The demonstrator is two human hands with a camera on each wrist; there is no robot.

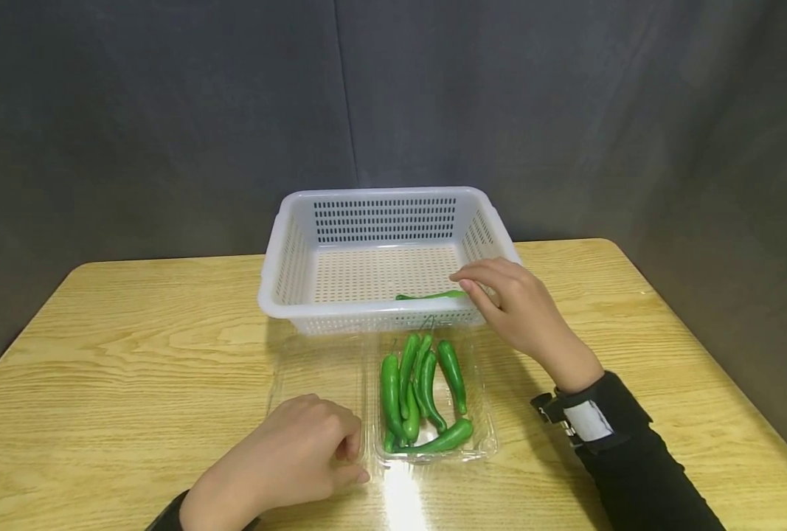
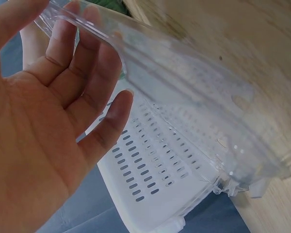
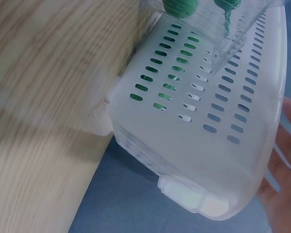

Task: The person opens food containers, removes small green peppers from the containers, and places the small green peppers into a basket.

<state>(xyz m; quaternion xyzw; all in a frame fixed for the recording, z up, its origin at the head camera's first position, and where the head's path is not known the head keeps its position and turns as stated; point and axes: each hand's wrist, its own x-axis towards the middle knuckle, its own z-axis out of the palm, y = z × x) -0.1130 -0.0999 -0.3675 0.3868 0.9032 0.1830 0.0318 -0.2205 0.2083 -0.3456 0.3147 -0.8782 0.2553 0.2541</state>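
Observation:
My left hand (image 1: 293, 446) holds the near edge of a clear plastic clamshell box (image 1: 489, 435), its fingers curled; the left wrist view shows fingertips seen through the clear plastic. Several green peppers (image 1: 390, 391) lie in the box's right half, while the lid (image 1: 320, 365) spreads flat to the left. Over the front right rim of a white plastic basket (image 1: 366, 310), my right hand (image 1: 522, 306) hovers with bent, relaxed fingers and nothing visible in its grasp. One green pepper (image 1: 426, 296) lies inside the basket just below those fingertips, partly hidden by the rim.
The basket stands at the back of a wooden table (image 1: 134, 354), directly behind the box. A dark grey curtain (image 1: 234, 110) hangs behind the table. In the right wrist view the basket's slotted wall (image 3: 184, 141) rises close beside the box.

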